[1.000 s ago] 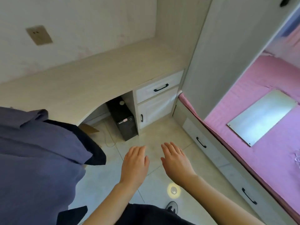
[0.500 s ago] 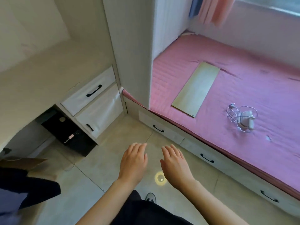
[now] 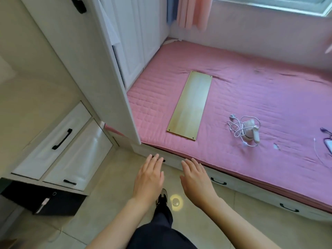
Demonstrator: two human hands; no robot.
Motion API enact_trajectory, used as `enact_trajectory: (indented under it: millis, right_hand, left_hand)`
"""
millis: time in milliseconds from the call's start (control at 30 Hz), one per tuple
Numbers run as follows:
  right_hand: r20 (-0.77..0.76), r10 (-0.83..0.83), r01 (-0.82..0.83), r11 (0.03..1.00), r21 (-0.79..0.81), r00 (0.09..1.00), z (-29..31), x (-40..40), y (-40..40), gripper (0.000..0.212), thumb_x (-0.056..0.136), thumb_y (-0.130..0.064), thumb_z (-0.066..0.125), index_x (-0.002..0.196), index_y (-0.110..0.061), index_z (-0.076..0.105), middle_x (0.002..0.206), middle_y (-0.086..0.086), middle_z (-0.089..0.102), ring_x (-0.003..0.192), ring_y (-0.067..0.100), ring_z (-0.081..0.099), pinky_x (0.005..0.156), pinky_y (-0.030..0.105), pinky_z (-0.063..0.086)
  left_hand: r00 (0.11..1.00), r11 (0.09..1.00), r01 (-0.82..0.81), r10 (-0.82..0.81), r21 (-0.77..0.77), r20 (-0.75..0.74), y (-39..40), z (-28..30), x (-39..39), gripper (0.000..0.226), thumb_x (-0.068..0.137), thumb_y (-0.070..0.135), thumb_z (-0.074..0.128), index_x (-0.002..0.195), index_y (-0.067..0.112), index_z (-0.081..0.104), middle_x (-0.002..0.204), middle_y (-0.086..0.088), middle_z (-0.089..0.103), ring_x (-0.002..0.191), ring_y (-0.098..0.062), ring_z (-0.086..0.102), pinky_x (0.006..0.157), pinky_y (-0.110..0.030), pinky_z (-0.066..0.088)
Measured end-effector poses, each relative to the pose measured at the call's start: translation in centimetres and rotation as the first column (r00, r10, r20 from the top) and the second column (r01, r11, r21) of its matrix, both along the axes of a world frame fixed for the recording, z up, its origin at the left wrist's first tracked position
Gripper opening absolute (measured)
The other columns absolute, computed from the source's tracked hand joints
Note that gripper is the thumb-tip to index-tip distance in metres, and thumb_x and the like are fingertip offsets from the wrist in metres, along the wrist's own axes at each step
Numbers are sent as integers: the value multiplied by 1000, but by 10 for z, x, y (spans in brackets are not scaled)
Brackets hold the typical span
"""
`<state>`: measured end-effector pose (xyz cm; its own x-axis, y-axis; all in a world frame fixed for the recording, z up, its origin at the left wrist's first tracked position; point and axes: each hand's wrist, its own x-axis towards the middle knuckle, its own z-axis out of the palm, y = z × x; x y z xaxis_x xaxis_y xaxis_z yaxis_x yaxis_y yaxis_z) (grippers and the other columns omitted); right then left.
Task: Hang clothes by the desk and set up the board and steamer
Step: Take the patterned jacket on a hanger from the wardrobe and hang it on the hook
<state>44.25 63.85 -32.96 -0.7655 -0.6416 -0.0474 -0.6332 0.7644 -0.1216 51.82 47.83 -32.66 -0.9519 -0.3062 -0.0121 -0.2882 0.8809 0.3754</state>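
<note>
A long pale wooden board (image 3: pixel 190 105) lies flat on the pink bed (image 3: pixel 251 97). To its right sits a small white steamer (image 3: pixel 251 130) with its white cord coiled around it. My left hand (image 3: pixel 149 178) and my right hand (image 3: pixel 195 178) hover side by side over the floor in front of the bed edge, palms down, fingers straight, holding nothing. The desk top (image 3: pixel 36 97) shows at the left. No clothes are in view.
A tall white wardrobe (image 3: pixel 100 56) stands between desk and bed. White desk drawers (image 3: pixel 59 142) with black handles and a black computer case (image 3: pixel 46 200) sit at left. Bed-base drawers (image 3: pixel 255 193) run under the mattress. A cable and dark item (image 3: pixel 326 141) lie at far right.
The view has swung right from the desk to the bed; the blue garment left the frame, and the board and steamer came into view. Both hands stay open, now nearer the bed.
</note>
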Motion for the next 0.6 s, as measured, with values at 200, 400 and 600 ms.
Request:
enact_trajectory:
  millis: [200,400,600]
  right_hand:
    - [-3,0,0,1000,-5,1000,8,-80,-48,50,80,-25,70,123,-3,57,121,14,62,117,37,57,94,46,50]
    - [-7,3,-3,1000,-22,1000,10,-147,-84,49,78,-21,71,121,-3,57,119,14,62,117,37,56,95,45,49]
    - [-9,41,-41,997,-60,999,19,-203,-115,48,80,-21,70,121,-2,57,119,15,62,116,38,56,92,47,51]
  left_hand:
    - [999,999,46,-46,-15,14,-45,7,-83,52,98,26,44,147,15,33,154,-3,32,146,-19,19,119,-34,17]
    - [998,998,50,-49,-24,44,-83,11,-149,48,98,26,42,145,15,36,151,-3,38,143,-20,25,120,-35,17]
    - [998,999,-25,27,-28,59,-114,15,-203,51,96,24,46,145,13,35,146,-4,42,139,-24,30,117,-37,23]
